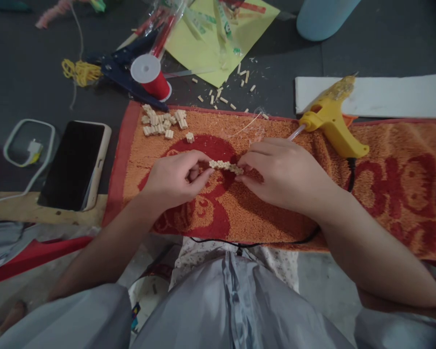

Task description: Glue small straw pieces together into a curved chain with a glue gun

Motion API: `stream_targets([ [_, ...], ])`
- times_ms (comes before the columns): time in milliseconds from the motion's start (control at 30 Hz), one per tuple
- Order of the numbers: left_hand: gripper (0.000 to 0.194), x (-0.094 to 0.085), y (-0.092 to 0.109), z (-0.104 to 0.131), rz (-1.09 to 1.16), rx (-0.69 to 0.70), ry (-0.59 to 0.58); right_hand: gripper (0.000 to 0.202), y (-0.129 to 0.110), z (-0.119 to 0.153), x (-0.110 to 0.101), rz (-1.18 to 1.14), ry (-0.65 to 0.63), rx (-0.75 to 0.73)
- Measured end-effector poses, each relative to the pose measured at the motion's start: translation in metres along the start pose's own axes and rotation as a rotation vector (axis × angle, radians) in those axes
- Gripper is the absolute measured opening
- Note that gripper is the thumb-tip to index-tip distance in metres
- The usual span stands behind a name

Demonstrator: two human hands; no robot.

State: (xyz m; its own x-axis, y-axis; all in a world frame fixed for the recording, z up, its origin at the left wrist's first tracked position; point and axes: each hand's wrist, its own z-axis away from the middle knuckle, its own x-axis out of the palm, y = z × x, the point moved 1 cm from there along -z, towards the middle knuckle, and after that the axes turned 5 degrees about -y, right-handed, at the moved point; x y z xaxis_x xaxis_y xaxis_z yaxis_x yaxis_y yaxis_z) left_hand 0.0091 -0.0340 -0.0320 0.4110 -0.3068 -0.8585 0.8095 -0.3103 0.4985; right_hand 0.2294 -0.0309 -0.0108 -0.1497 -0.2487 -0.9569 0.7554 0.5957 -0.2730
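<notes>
A short strip of small pale wooden stick pieces (225, 166) is held level between my two hands, above the orange and red towel (269, 213). My left hand (178, 177) pinches its left end between thumb and fingertips. Its right end is pinched by my right hand (285, 174), whose fingers partly cover it. Behind my left hand, a pile of similar stick clusters (163, 121) lies on the towel, with one single cluster (190, 138) a little apart. A yellow hot glue gun (330, 116) rests beyond my right hand, a clear glue stick poking from its rear.
Loose cut stick bits (223, 100) are scattered past the towel. Farther back are a red thread spool (154, 82), dark blue pliers-like tool (121, 72), yellow paper (189, 48) and white board (385, 94). A phone (74, 165) and white cable (53, 140) lie left.
</notes>
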Motion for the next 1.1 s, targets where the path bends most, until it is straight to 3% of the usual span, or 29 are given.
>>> stream_targets([
  [633, 0.018, -0.0018, -0.001, 0.0006, -0.001, 0.015, 0.054, 0.017, 0.0014, 0.0003, 0.0012, 0.016, 0.002, -0.017],
  [867, 0.008, 0.0004, -0.003, 0.0028, 0.075, -0.014, 0.066, 0.018, 0.001, 0.0015, 0.0023, 0.027, 0.041, -0.034],
  [1100, 0.019, 0.0004, -0.0007, 0.0016, 0.009, 0.025, 0.052, 0.02, 0.0006, 0.0012, 0.0019, 0.016, 0.042, -0.037],
])
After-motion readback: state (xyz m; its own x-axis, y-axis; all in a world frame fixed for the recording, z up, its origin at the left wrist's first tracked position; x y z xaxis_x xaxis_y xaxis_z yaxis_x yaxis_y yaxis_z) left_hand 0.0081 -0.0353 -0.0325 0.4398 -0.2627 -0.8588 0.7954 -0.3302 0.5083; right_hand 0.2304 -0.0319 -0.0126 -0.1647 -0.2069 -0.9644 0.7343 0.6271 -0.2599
